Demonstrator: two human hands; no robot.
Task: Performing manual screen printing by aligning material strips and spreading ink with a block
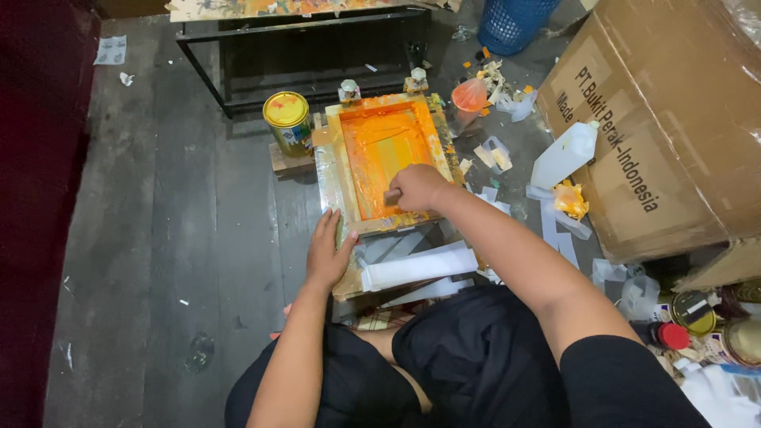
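Note:
A wooden screen-printing frame (333, 170) lies on the dark plank floor in front of me, its mesh covered in orange ink (386, 143). My right hand (418, 188) is closed around a squeegee (391, 195) at the near end of the mesh. My left hand (328, 252) lies flat, fingers spread, pressing the frame's near left corner. A white sheet (420, 265) sticks out from under the frame toward my knees.
A yellow-lidded paint can (287, 120) stands left of the frame. A white plastic bottle (564, 156), orange-stained rags and paper scraps lie to the right, beside a large cardboard box (674, 119). More cans (694, 311) sit at the lower right. A black metal rack (301, 55) and a blue basket (515, 22) stand behind.

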